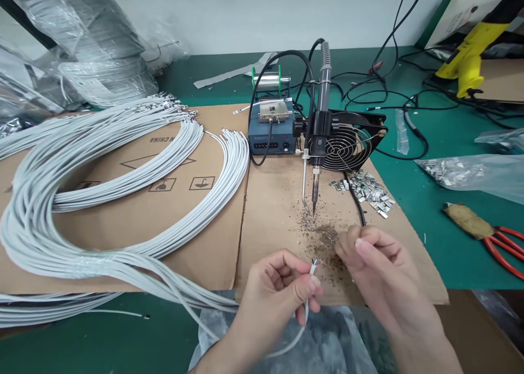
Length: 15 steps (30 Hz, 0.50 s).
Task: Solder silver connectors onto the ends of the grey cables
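My left hand [282,289] pinches a white cable [306,310] near its end, where short coloured wires stick up. To the right, my right hand [382,265] has its thumb and fingertips pressed together; whatever may be between them is too small to make out. The two hands are apart. Above them a soldering iron [315,188] hangs tip down in a holder over the cardboard, with a thin metal tube beside it. Dark specks and solder bits lie beneath the tip. A pile of small metal connectors [372,193] lies right of the iron.
Bundled white cables [36,199] curve across the cardboard [204,254] at the left. Behind the iron stand a blue box [272,136], a solder spool [268,81] and a black fan [347,139]. Red-handled pliers [507,245], a connector bag [462,172] and a yellow tool [469,57] are at the right.
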Motion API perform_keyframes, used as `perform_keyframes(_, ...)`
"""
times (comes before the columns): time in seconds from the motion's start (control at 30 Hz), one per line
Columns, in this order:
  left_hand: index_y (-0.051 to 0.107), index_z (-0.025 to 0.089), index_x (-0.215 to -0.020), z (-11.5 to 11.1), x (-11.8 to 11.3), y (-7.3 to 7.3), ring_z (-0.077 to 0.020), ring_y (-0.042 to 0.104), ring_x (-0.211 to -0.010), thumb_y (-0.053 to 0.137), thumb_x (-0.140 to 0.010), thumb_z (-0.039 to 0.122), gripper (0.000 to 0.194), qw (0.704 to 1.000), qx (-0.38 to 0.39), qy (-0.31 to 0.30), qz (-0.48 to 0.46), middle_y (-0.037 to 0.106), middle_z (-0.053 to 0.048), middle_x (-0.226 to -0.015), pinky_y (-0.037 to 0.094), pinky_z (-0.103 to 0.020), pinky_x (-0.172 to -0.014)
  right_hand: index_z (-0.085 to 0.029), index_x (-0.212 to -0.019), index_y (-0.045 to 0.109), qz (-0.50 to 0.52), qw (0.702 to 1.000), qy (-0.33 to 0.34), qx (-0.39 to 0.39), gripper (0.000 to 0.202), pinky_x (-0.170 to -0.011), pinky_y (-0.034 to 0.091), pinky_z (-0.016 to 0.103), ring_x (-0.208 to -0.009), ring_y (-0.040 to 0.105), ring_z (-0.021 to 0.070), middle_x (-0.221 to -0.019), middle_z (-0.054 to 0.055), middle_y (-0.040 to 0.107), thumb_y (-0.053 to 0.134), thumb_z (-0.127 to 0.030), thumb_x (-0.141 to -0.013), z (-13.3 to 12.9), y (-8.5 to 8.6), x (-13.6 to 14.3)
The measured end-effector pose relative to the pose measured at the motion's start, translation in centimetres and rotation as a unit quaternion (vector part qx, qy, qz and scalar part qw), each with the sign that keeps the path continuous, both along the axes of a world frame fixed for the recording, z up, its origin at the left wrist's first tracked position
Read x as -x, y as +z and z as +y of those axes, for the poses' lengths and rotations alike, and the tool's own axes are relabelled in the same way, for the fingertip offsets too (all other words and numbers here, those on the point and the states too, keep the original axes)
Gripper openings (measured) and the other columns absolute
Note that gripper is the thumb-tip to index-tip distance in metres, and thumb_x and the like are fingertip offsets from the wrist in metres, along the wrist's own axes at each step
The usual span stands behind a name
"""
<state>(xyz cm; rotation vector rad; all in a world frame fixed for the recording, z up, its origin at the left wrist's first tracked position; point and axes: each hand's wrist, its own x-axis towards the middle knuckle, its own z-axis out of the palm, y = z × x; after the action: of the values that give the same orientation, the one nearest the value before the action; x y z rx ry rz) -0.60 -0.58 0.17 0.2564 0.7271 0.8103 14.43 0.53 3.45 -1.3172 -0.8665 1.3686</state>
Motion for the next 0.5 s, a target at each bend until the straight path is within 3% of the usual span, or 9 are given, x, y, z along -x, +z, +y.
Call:
perform_keyframes(0.13,0.051,0.010,-0.067,0.2,-0.1,0.0,-0.0087,0.054,-0.045,0.074,-0.067,0.027,0.029,1.000,-0.005,0.005,0.002,0.060,-0.004,-0.059,0.040,-0.011,-0.035,-0.017,-0.071,0.060,-0.148,0.985,0.084,0.028,0.009,-0.050,0.036,0.022,-0.056,0.045,0.0121,-0.061,0.001,0.050,0.066,-0.023,-0.075,-0.4,0.0,0.2)
perform_keyframes(0.27,0.052,0.009,-0.066,0.3,0.0,0.1,-0.0087,0.054,-0.045,0.074,-0.067,0.025,0.027,1.000,-0.012,0.005,-0.008,0.059,-0.004,-0.058,0.040,-0.011,-0.035,-0.016,-0.074,0.061,-0.167,0.975,0.137,0.050,0.009,-0.049,0.040,0.025,-0.056,0.052,0.0147,-0.062,0.002,0.054,0.065,-0.024,-0.075,-0.6,0.3,1.2)
perform_keyframes(0.5,0.052,0.009,-0.067,0.1,0.1,-0.1,-0.0086,0.055,-0.047,0.071,-0.070,0.022,0.023,1.000,-0.021,0.009,-0.013,0.060,-0.004,-0.060,0.041,-0.010,-0.036,-0.019,-0.075,0.062,-0.266,0.950,0.153,-0.056,0.003,-0.050,0.040,0.025,-0.060,0.053,0.0147,-0.067,0.003,0.056,0.063,-0.017,-0.077,0.0,1.0,0.9)
